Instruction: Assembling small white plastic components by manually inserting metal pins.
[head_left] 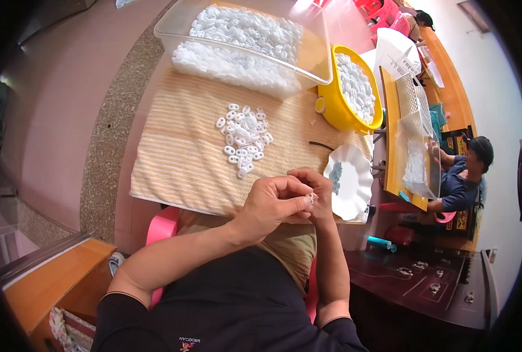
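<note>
My left hand [268, 203] and my right hand [321, 205] meet above the near edge of the cloth-covered table. Fingertips of both are pinched around a small white plastic piece [312, 198], mostly hidden by the fingers. A loose pile of white oval two-holed plastic pieces [241, 132] lies on the striped cloth [178, 146], beyond my left hand. Just right of my right hand sits a white scalloped plate [355, 188], bearing a heap of tiny grey-blue parts [336, 176]. A thin black strip [321, 145] rests on the cloth above the plate.
A large clear bin [316, 35] full of white pieces stands at the far side. Beside it is a yellow tub [331, 105] holding more. To the right, a co-worker [466, 176] sits at another table with a clear bin [428, 182]. A pink chair [158, 229] is under me.
</note>
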The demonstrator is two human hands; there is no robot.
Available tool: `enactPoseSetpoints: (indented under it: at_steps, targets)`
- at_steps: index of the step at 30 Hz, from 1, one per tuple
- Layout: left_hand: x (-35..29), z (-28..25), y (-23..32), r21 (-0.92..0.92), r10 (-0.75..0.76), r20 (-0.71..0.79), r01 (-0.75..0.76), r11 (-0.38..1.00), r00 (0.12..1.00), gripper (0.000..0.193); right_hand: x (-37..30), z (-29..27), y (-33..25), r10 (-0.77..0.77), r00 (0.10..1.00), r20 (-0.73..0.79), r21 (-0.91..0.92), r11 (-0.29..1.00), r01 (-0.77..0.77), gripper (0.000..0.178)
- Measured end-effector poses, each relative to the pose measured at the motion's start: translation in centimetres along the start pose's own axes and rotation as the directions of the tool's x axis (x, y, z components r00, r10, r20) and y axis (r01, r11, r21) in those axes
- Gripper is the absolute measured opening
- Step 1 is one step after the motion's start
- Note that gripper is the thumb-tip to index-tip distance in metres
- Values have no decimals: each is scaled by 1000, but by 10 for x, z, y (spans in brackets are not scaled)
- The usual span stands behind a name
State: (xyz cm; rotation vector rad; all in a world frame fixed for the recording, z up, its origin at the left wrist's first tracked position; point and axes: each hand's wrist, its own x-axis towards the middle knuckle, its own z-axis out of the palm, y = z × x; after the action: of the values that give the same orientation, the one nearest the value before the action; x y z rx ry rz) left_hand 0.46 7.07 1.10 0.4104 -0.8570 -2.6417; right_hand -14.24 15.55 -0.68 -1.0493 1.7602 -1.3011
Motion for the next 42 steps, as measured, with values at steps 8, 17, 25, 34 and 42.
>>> enactPoseSetpoints:
  at_steps: [8, 17, 25, 34, 42]
  targets:
    - [-6, 4, 4, -26, -3, 31, 4, 1000, 1000, 15, 30, 21, -21, -225, 959, 169, -383, 882, 275, 39]
    - [-8, 5, 9, 2, 17, 50, -17, 1000, 999, 15, 47, 44, -29, -311, 933, 182, -563, 745, 358, 20]
    - [-7, 6, 9, 21, -18, -7, 18, 1000, 1000, 14, 46, 36, -17, -327, 941, 85, -606, 733, 309, 11]
    - [0, -1, 2, -35, 40, -87, -43, 998, 995, 13, 30, 12, -15, 109, 989, -104, 205, 975, -86, 18]
    - [6, -7, 11, -75, 42, -193, -57, 996, 980, 13, 9, -1, -17, 163, 987, -9, 517, 845, -135, 23]
